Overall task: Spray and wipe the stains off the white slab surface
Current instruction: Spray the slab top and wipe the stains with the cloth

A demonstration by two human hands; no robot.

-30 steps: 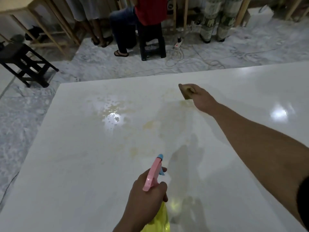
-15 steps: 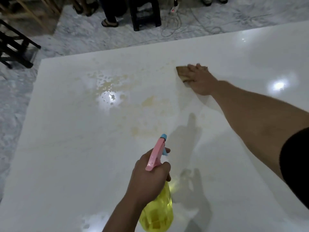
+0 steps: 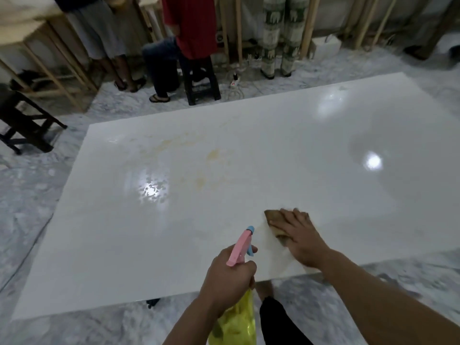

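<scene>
The white slab (image 3: pixel 298 150) fills the middle of the view, glossy with light reflections. Yellowish stains (image 3: pixel 199 165) spread over its centre-left, with a wet patch (image 3: pixel 151 190) beside them. My right hand (image 3: pixel 301 237) lies flat with straight fingers on a brown cloth (image 3: pixel 272 219), pressing it onto the slab near the front edge. My left hand (image 3: pixel 227 277) grips the neck of a yellow spray bottle (image 3: pixel 236 322) with a pink and blue trigger head (image 3: pixel 240 245), held over the slab's front edge, nozzle pointing away from me.
Several people (image 3: pixel 191 33) stand or sit beyond the slab's far edge, beside a black stool (image 3: pixel 199 78) and a power strip with cables (image 3: pixel 235 82). A dark stool (image 3: pixel 22 120) stands at left. Wooden frames (image 3: pixel 54 73) line the back. Marble floor (image 3: pixel 25 200) surrounds the slab.
My right hand has dragged the cloth from the slab's far middle back toward me, near the front edge. The view has pulled back and tilted up. The bottle stays in my left hand.
</scene>
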